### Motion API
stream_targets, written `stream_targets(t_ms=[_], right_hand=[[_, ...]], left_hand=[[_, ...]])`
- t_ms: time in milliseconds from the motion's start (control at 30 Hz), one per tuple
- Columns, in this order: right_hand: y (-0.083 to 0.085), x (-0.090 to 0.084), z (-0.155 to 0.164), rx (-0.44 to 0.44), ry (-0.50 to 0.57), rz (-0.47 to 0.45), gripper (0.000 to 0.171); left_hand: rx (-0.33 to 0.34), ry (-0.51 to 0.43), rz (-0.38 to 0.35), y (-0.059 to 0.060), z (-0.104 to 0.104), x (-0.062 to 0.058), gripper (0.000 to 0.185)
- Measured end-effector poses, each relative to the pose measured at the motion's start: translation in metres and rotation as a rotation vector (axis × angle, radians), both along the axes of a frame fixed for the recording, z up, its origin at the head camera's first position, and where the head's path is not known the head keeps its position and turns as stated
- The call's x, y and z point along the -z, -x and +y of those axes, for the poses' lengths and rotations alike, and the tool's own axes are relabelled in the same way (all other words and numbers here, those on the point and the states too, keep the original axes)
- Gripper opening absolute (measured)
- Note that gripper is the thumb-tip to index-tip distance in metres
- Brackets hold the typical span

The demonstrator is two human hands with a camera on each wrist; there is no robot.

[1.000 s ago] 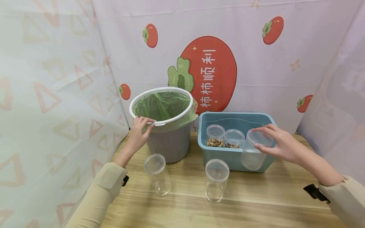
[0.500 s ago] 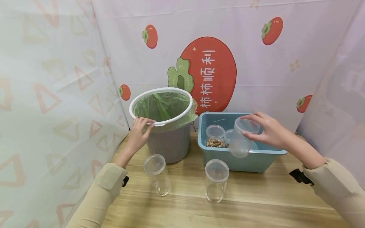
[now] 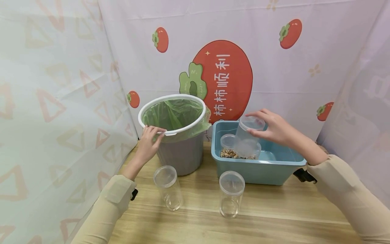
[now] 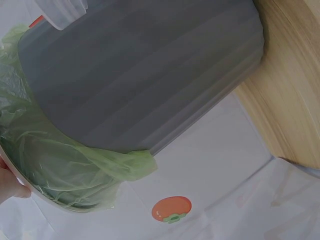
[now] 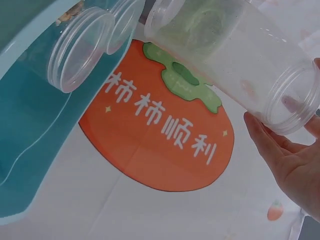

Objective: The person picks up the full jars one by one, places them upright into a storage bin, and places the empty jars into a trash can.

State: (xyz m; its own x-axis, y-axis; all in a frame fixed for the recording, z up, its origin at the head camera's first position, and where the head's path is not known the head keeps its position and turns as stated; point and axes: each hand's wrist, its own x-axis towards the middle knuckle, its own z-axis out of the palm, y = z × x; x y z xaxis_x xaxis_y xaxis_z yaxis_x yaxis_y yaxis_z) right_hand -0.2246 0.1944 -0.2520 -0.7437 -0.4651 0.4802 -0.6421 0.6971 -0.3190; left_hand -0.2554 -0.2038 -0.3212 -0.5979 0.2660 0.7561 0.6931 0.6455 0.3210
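Holding an empty jar (image 3: 247, 137) above the blue tub (image 3: 283, 169), our right hand (image 3: 272, 130) fingers clamped on it; left hand (image 3: 149, 140) fingers curled over the bin (image 3: 179, 152) rim.

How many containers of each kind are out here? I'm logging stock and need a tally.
Clear plastic jars: 5, namely one held jar in the right hand, two jars with nuts in the tub, and two empty ones on the table.
Blue tubs: 1
Grey bins with green liner, gripped by the left hand: 1
Total: 7
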Motion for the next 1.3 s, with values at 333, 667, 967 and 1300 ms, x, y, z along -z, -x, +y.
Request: stream_targets(t_ms=[333, 667, 967, 1300], right_hand=[[0.015, -0.017, -0.021, -0.01, 0.048, -0.046, 0.043], [0.032, -0.038, -0.046, -0.032, 0.113, -0.03, 0.046], [0.046, -0.059, -0.062, -0.049, 0.13, -0.018, 0.047], [0.057, -0.07, -0.089, -0.049, 0.193, -0.026, 0.045]], left_hand=[[0.001, -0.004, 0.002, 0.0, 0.0, 0.0, 0.012], [0.002, -0.016, 0.012, 0.001, 0.0, 0.003, 0.012], [0.009, -0.017, 0.0, 0.002, 0.001, 0.003, 0.011], [0.003, -0.022, 0.015, 0.002, 0.0, 0.003, 0.011]])
